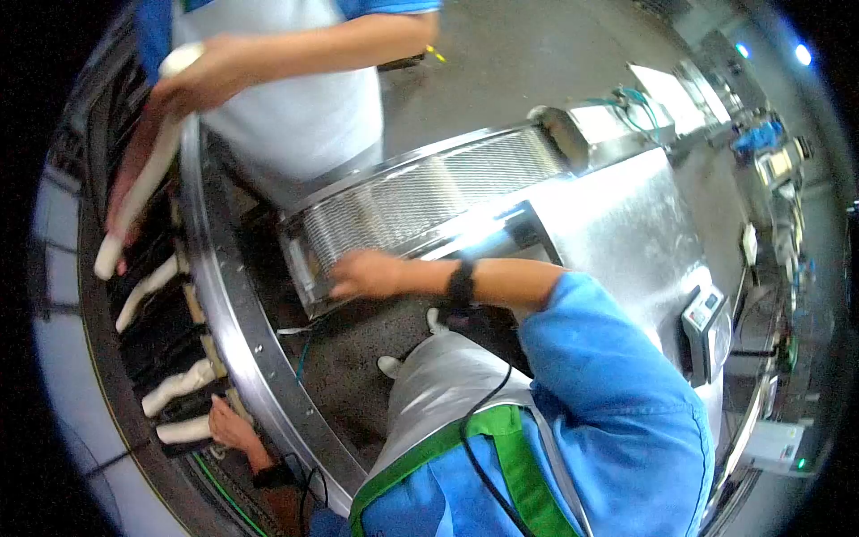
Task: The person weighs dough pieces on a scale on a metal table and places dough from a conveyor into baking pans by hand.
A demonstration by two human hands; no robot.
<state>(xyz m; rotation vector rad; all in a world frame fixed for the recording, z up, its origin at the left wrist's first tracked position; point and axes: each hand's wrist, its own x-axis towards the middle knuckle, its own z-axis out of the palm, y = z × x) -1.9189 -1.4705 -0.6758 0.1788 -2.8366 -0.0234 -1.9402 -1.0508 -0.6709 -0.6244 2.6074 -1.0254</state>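
Observation:
My left hand is at the right end of a long pale roll of dough, its thumb side above and its fingers below. That roll lies on a dark, slotted carrier. Beside it rests a second, lumpier dough roll, and farther up a thinner one. My right hand hangs over the near end of the mesh conveyor, slightly blurred, with its fingers loosely bent and apart. Nothing shows in it.
Opposite, a co-worker in a white apron holds a long dough strip in two hands. A curved metal rail runs between me and the carriers. A steel table stands at right, with a small device with a display at its edge.

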